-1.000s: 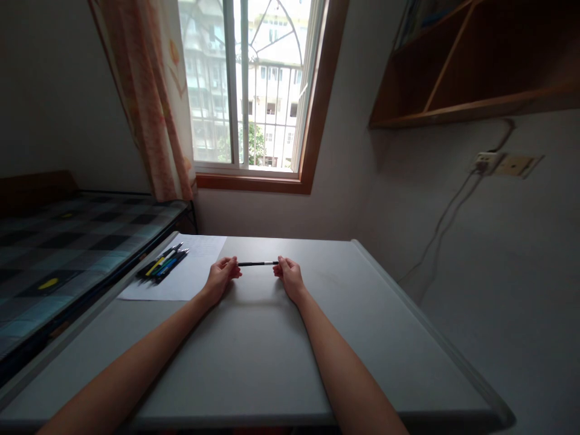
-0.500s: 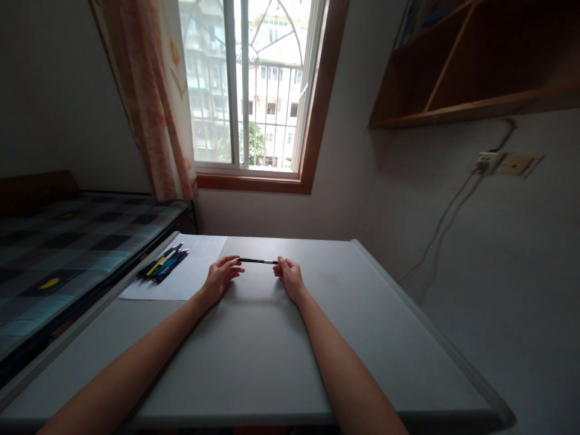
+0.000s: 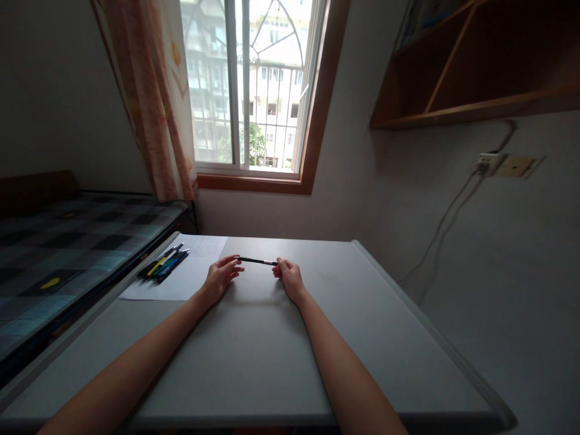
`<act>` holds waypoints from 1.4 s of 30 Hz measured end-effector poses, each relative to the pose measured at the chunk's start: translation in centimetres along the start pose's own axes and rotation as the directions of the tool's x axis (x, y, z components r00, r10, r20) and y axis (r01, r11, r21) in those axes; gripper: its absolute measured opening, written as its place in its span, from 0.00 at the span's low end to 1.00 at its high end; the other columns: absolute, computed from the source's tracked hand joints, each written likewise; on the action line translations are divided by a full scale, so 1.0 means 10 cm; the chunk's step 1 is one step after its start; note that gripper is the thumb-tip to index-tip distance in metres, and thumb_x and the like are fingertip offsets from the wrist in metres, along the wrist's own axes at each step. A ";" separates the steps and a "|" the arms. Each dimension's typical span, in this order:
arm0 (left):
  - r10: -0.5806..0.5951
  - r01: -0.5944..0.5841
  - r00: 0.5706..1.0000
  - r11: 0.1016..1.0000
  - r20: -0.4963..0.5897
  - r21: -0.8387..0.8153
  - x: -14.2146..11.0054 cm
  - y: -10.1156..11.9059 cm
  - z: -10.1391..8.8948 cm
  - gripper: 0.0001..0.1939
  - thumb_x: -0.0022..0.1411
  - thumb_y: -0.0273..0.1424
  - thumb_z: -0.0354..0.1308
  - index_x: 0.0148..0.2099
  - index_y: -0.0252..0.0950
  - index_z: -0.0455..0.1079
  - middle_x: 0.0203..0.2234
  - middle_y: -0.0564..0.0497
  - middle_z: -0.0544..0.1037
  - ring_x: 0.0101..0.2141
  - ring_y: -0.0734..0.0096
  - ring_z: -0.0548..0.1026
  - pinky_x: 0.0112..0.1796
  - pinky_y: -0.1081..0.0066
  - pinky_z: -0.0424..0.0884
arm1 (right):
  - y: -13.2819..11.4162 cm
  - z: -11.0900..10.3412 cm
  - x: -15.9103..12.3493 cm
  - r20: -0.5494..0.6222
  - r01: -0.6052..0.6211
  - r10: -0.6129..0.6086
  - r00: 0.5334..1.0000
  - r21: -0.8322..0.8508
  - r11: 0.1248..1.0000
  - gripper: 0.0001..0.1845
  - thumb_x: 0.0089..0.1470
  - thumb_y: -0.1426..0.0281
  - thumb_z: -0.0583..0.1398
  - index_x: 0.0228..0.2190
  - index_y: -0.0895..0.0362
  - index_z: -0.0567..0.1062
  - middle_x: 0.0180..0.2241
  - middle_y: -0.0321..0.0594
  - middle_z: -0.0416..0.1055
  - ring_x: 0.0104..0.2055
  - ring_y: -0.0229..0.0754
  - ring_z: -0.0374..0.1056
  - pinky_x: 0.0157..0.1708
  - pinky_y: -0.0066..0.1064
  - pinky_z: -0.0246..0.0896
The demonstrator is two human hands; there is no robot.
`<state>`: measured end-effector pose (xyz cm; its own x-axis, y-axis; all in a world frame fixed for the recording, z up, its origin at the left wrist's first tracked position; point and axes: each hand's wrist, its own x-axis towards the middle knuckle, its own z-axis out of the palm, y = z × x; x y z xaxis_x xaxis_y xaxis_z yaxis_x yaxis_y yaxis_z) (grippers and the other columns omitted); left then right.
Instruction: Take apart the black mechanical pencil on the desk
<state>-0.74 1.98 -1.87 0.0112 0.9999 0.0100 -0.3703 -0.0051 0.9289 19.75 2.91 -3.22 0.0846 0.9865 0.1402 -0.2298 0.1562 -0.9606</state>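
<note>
A slim black pen (image 3: 257, 261) with a pale band near its right end is held level just above the white table (image 3: 263, 356). My left hand (image 3: 222, 278) pinches its left end between thumb and fingertips, the other fingers loosely curled. At the opposite end, my right hand (image 3: 290, 278) grips the pen with thumb and forefinger, its remaining fingers folded in. Both ends of the pen are partly covered by my fingers. Left of my left hand, several pens (image 3: 164, 264) lie in a bunch on a sheet of white paper (image 3: 199, 281).
Beyond the table's far edge are a wall and a barred window (image 3: 267, 90) with a curtain (image 3: 158, 109). A bed with a checked cover (image 3: 90, 235) stands along the left side. On the right wall hang a wooden shelf (image 3: 435, 112) and a socket with cables (image 3: 487, 163).
The pen's right end and my right hand have shifted very slightly to the left, the pen tilting a touch. Otherwise both hands keep the same hold.
</note>
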 end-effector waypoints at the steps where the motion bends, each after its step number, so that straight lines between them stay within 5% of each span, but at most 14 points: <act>1: 0.001 -0.001 1.000 1.000 -0.003 -0.005 0.00 0.00 0.00 0.19 0.44 0.31 0.64 0.41 0.33 0.70 0.31 0.48 0.75 0.27 0.72 0.75 0.27 0.76 0.66 | -0.01 0.00 -0.01 0.021 0.016 -0.016 1.000 -0.035 0.999 0.22 0.41 0.53 0.58 0.15 0.59 0.67 0.16 0.37 0.66 0.18 0.33 0.59 0.21 0.26 0.55; 10: 0.062 -0.067 0.997 0.989 0.040 0.132 -0.04 0.00 0.06 0.20 0.44 0.38 0.63 0.40 0.32 0.72 0.32 0.46 0.75 0.25 0.73 0.73 0.26 0.75 0.65 | 0.01 0.04 -0.11 0.349 0.257 -0.103 0.932 -0.430 0.866 0.18 0.42 0.56 0.59 0.17 0.59 0.72 0.13 0.32 0.62 0.17 0.30 0.52 0.18 0.23 0.45; 15: 0.102 -0.143 0.984 0.942 0.145 0.303 -0.12 0.02 0.15 0.21 0.44 0.39 0.63 0.41 0.33 0.72 0.32 0.45 0.76 0.25 0.70 0.73 0.27 0.73 0.64 | -0.01 0.07 -0.15 0.418 0.339 -0.123 0.900 -0.496 0.799 0.14 0.40 0.59 0.62 0.17 0.57 0.75 0.17 0.33 0.65 0.20 0.32 0.55 0.21 0.24 0.48; 20: 0.083 -0.145 0.974 0.944 0.210 0.297 -0.15 0.04 0.16 0.20 0.47 0.40 0.60 0.40 0.33 0.71 0.35 0.42 0.76 0.27 0.67 0.74 0.28 0.72 0.65 | -0.01 0.08 -0.16 0.497 0.398 -0.114 0.860 -0.514 0.759 0.12 0.36 0.59 0.64 0.18 0.56 0.76 0.21 0.35 0.68 0.22 0.33 0.59 0.23 0.25 0.51; 28: 0.143 -0.181 0.981 0.921 0.133 0.344 -0.11 0.00 0.15 0.21 0.48 0.40 0.59 0.42 0.33 0.72 0.18 0.53 0.70 0.21 0.73 0.69 0.24 0.74 0.64 | -0.06 0.10 -0.14 0.374 0.243 -0.098 0.922 -0.364 0.899 0.18 0.44 0.56 0.58 0.24 0.59 0.75 0.20 0.37 0.70 0.22 0.34 0.62 0.23 0.25 0.55; 42: 0.258 -0.408 0.905 0.755 0.338 0.514 -0.13 -0.02 0.16 0.14 0.45 0.34 0.61 0.38 0.40 0.75 0.21 0.54 0.66 0.22 0.76 0.64 0.23 0.76 0.62 | -0.06 0.04 -0.06 0.197 0.077 -0.057 0.979 -0.099 0.992 0.16 0.40 0.59 0.62 0.27 0.59 0.73 0.19 0.37 0.70 0.21 0.34 0.62 0.23 0.26 0.54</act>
<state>0.77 0.64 -1.44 0.2286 0.8987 0.3743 0.1936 -0.4188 0.8872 19.47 2.22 -2.68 -0.0954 0.9663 0.2390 -0.1256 0.2265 -0.9659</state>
